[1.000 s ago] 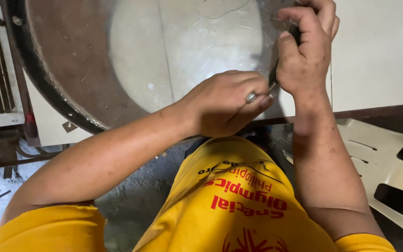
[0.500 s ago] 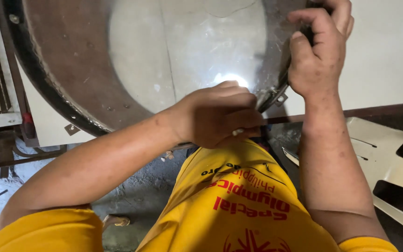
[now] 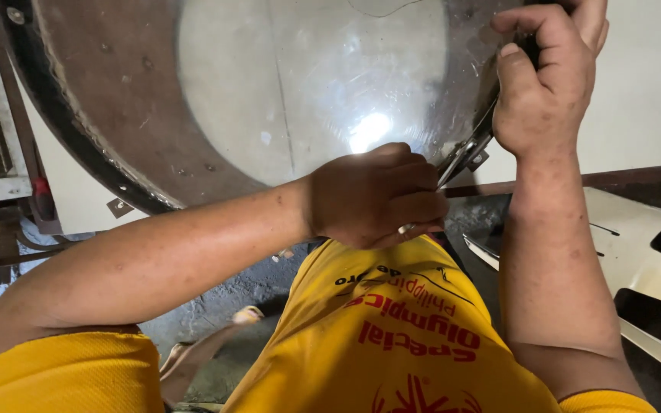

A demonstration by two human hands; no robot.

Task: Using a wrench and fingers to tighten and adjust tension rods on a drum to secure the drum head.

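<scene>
Grip of left hand [image 3: 380,195] on thin metal tool [image 3: 453,164] beside round metal drum [image 3: 116,99].

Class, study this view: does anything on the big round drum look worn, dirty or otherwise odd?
Yes. The large round metal drum has a brown, rust-like ring around its shiny centre, speckled with pale flecks. Nothing looks spilled or broken.

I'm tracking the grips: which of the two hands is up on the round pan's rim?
The right hand, raised at the big round metal pan's right edge. The left hand sits lower, fisted around a thin metal tool.
</scene>
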